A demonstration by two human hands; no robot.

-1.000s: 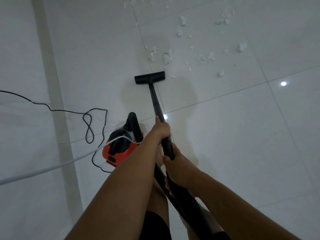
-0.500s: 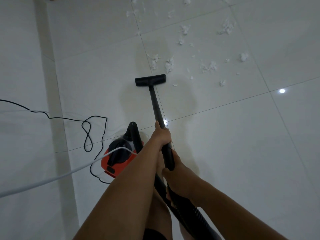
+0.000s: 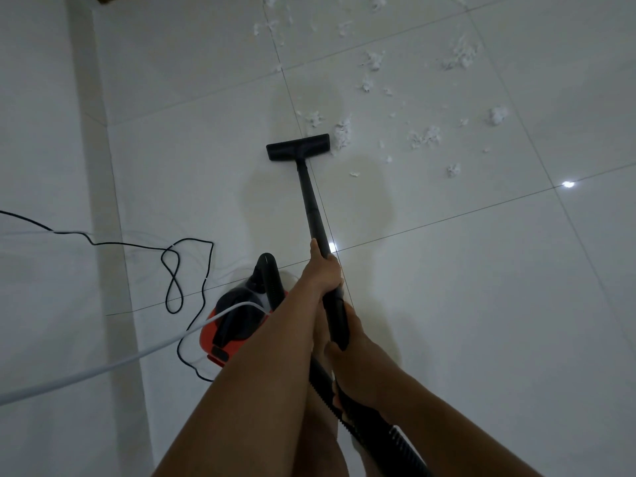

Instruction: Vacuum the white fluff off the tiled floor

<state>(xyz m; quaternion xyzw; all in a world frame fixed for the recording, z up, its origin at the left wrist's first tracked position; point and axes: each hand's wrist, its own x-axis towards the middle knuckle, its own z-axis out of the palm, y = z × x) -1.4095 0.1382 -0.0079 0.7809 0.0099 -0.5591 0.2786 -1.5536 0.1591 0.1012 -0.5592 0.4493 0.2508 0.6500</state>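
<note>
The black wand (image 3: 311, 197) is gripped by both hands: the fingers (image 3: 333, 267) of the left hand (image 3: 323, 270) are curled round it higher up, those of the right hand (image 3: 351, 352) round its handle end just below. The floor nozzle (image 3: 298, 151) is set on the tiled floor (image 3: 481, 304) well ahead of the fingers, its right end touching white fluff (image 3: 342, 134), more being scattered beyond and rightward. The orange vacuum (image 3: 234, 335) is seen just left of the fingers.

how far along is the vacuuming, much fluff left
Early. The tiles near the person look bare. The left hand and right hand grip the wand, its nozzle at the nearest clump. Most fluff lies scattered beyond and to the right.
</note>
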